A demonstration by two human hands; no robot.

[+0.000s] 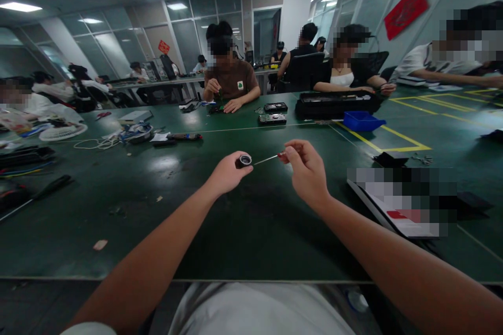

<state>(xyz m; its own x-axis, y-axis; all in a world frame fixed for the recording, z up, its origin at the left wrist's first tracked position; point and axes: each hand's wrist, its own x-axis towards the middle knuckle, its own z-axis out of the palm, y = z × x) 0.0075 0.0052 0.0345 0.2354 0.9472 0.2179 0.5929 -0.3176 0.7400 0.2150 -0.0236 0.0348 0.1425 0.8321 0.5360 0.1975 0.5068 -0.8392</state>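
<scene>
Our left hand (230, 174) is curled round a small dark round part (244, 160) with a shiny rim, and our right hand (308, 172) pinches a thin metal tool (267, 159) by its red end, though we cannot quite tell whether its tip touches the part. Both things are left of the blue tray (362, 121) and nearer us, with two flat boxes (272, 119) also to its left.

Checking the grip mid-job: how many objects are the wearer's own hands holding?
2: a dark round part in the left hand and a thin-shafted tool in the right hand. Anything tucked inside either hand would be hidden.
</scene>
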